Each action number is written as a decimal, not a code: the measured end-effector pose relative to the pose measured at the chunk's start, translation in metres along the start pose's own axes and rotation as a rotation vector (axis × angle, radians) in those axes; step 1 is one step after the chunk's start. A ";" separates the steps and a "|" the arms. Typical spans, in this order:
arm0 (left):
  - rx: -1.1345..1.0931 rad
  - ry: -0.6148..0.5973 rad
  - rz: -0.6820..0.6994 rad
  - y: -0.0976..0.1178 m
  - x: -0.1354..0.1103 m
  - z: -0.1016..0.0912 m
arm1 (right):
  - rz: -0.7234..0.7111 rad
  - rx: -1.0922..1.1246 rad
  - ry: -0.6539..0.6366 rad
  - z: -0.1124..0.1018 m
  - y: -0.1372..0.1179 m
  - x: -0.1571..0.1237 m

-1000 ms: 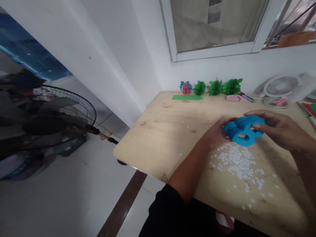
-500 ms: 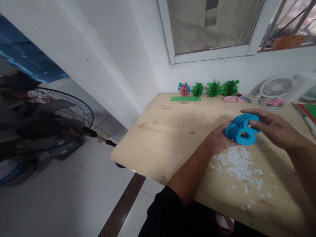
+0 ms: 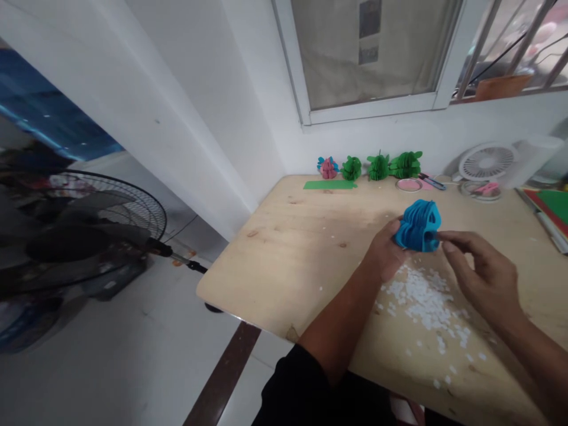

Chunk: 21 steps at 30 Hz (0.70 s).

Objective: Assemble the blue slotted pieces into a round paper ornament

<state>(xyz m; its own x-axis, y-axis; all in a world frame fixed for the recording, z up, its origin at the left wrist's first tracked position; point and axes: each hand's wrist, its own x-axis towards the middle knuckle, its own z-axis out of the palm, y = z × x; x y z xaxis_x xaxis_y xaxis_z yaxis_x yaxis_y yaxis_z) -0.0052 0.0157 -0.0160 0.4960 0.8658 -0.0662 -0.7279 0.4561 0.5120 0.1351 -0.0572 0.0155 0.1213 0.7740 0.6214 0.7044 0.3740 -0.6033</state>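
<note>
My left hand [image 3: 385, 253] grips a blue layered paper ornament [image 3: 417, 225] from its left side, holding it upright just above the wooden table [image 3: 310, 236]. My right hand [image 3: 477, 275] is to the ornament's right, fingers bent, with the fingertips touching the ornament's right edge. A scatter of small white paper bits [image 3: 426, 299] lies on the table beneath both hands.
Along the far edge stand a pink-and-blue paper ornament [image 3: 327, 167], three green ones [image 3: 379, 166], a green paper strip [image 3: 329, 185], a tape roll [image 3: 409, 184] and a small white fan [image 3: 488, 163]. Coloured paper sheets [image 3: 552, 207] lie at right. A black floor fan [image 3: 84, 231] stands left of the table.
The blue ornament has been turned from lying flat to standing upright in my left hand. My right hand has come off its top and dropped lower to its right side.
</note>
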 end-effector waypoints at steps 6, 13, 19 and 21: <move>0.076 -0.056 0.060 -0.004 0.000 0.000 | 0.046 0.098 -0.127 0.010 0.001 -0.006; 0.194 -0.029 0.048 -0.012 0.004 -0.001 | 0.400 0.333 -0.156 0.024 0.009 -0.013; 0.208 -0.047 0.039 -0.018 0.005 -0.002 | 0.668 0.498 -0.126 0.025 0.002 -0.013; 0.185 -0.049 0.032 -0.018 0.004 -0.002 | 0.697 0.542 -0.107 0.025 0.001 -0.012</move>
<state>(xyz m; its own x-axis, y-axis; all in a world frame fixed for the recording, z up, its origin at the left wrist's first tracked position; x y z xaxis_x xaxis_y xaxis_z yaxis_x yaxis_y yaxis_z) 0.0093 0.0116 -0.0268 0.4997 0.8662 -0.0079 -0.6465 0.3790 0.6621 0.1170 -0.0534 -0.0046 0.3139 0.9494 -0.0086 0.0635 -0.0300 -0.9975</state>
